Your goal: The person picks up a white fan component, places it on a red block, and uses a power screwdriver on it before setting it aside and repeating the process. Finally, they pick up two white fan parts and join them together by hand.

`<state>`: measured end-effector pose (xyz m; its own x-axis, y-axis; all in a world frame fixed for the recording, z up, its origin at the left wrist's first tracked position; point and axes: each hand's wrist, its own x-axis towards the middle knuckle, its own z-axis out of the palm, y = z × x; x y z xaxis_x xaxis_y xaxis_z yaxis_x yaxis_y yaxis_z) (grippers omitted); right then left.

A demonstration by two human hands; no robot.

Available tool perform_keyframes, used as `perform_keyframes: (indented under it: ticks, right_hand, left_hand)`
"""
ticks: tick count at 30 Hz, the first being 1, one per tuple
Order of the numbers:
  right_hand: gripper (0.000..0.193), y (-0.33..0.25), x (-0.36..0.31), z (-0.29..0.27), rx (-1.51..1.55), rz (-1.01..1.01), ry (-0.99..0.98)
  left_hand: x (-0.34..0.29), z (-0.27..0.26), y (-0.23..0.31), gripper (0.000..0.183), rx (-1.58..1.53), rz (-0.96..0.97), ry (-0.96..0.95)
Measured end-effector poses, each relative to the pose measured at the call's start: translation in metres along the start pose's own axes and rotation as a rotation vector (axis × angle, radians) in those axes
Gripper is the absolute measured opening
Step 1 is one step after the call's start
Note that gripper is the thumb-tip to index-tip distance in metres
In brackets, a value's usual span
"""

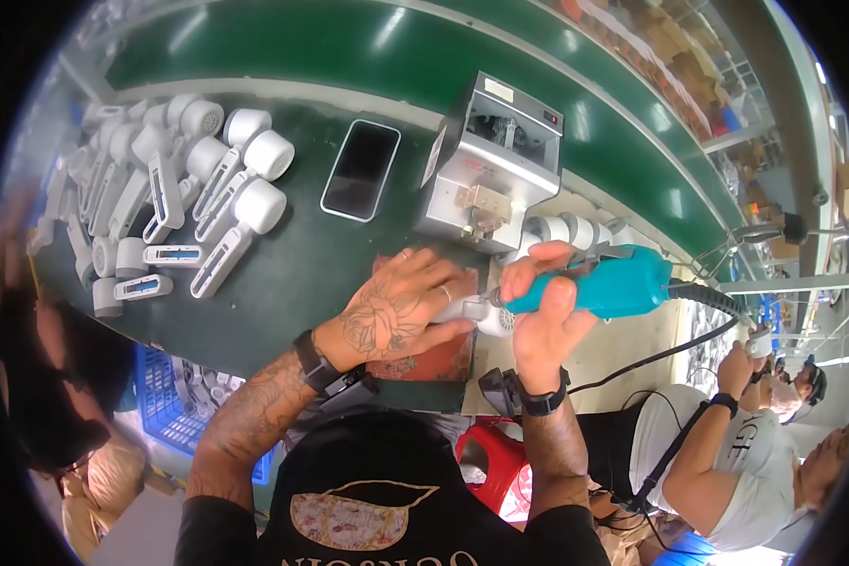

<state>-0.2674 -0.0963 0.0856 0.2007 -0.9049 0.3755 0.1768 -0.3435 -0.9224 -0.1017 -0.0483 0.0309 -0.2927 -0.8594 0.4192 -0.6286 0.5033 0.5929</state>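
Observation:
My left hand [401,307] is closed on a white plastic handheld unit [496,319] with a round, slotted head, pressed down over a reddish-brown mat [424,366]. My right hand [543,330] grips a teal electric screwdriver [627,283], its fingers round the front part of the body. The tool lies nearly level, with its tip pointing left at the white unit. Fingers partly hide where tip and unit meet, so I cannot tell if a screw is there.
A pile of similar white units [160,170] covers the bench's left side. Beyond my hands are a phone [361,170] and a grey metal machine [491,160]. More white heads [575,229] stand beside it. A black cable [707,297] trails right; a blue crate [165,401] sits below. A co-worker [726,453] is at right.

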Motion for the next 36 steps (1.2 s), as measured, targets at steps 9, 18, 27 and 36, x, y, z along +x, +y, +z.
perform_keyframes:
  ticks: [9, 18, 27, 36]
  right_hand:
    - [0.043, 0.010, -0.003, -0.002, 0.075, 0.043, -0.031]
    - [0.041, 0.013, 0.004, 0.005, 0.016, 0.102, -0.041]
    - [0.032, 0.013, 0.068, 0.024, -0.188, -0.162, 0.024]
    - [0.029, 0.006, 0.039, 0.022, -0.085, -0.004, -0.006]
  left_hand:
    - [0.002, 0.000, 0.003, 0.042, 0.029, 0.006, -0.015]
    - [-0.001, 0.001, -0.001, 0.044, 0.096, 0.001, 0.016]
    - [-0.004, -0.002, 0.004, 0.041, 0.043, -0.004, 0.009]
    - [-0.005, -0.001, 0.003, 0.039, 0.031, -0.001, 0.015]
